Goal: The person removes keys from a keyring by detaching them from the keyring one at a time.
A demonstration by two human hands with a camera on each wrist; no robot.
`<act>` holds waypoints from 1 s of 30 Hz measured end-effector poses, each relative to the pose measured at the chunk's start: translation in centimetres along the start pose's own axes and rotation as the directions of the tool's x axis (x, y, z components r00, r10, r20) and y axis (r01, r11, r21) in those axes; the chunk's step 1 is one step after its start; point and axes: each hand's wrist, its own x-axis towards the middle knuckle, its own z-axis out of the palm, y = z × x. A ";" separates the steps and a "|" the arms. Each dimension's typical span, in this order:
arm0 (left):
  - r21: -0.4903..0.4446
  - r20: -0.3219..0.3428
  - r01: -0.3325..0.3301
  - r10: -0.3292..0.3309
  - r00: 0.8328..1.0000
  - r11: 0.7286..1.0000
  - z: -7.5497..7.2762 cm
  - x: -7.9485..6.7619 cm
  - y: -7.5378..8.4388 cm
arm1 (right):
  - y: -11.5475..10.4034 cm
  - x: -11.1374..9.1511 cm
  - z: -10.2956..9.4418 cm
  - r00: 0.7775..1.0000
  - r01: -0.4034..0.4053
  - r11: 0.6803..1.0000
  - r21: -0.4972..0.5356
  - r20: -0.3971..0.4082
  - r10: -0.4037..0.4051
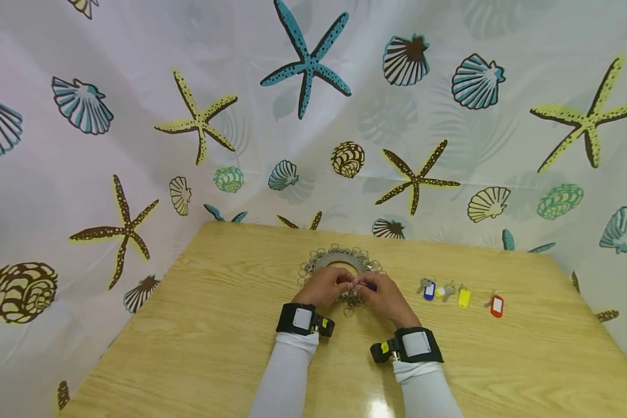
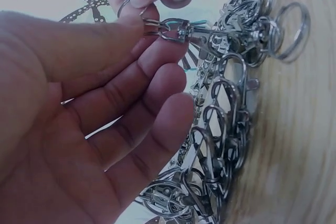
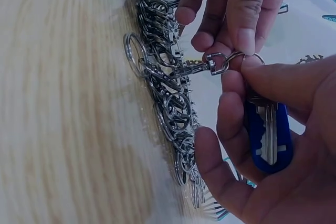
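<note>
A grey ring-shaped holder (image 1: 336,257) hung with many swivel clasps and split rings is on the table in the head view. My left hand (image 1: 324,285) pinches the split ring of one swivel clasp (image 2: 181,30) between thumb and index finger, its other fingers loosely bent. My right hand (image 1: 386,297) pinches the same ring from the other side. A silver key (image 3: 269,135) and a blue key tag (image 3: 284,129) lie against the right fingers. Fingertips partly hide the ring, so I cannot tell whether the key and tag are threaded on it.
To the right on the wooden table (image 1: 214,325) lie several keys with tags: a blue tag (image 1: 429,291), a yellow tag (image 1: 464,298) and a red tag (image 1: 497,306), with another yellowish tag between. A curtain (image 1: 345,116) printed with starfish and shells surrounds the table's back and sides.
</note>
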 end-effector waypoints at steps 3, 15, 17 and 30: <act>0.003 -0.005 -0.001 0.001 1.000 1.000 0.2 0.0 -0.2 | -0.1 -0.1 0.2 1.000 -0.027 1.000 -0.012 -0.013 0.026; -0.059 0.010 0.005 -0.004 1.000 0.998 0.1 -0.5 0.0 | -0.1 -0.2 0.3 0.999 -0.002 0.999 -0.039 -0.037 0.000; -0.077 0.002 -0.001 0.001 1.000 0.997 0.1 -0.5 0.0 | -0.1 -0.2 0.3 0.999 -0.015 0.999 -0.038 -0.037 0.013; -0.100 -0.032 -0.041 0.038 0.999 0.994 0.0 -0.2 -0.5 | -0.1 -0.1 -0.2 1.000 -0.025 1.000 0.005 -0.007 0.025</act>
